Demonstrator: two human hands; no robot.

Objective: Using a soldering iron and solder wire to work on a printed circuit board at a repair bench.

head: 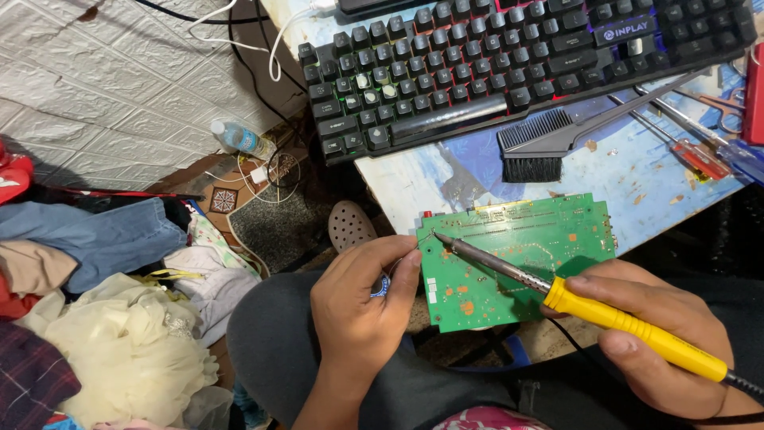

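Soldering iron on circuit board

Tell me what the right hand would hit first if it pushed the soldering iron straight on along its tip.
The right hand points the soldering iron up-left; its tip already sits at the green board's top-left corner, so board first, then probably the left hand's fingers.

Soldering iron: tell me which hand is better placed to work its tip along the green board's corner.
Right. The right hand already grips the soldering iron by its yellow handle, tip at the green circuit board corner. The left hand is pinching thin wire there and steadying that edge.
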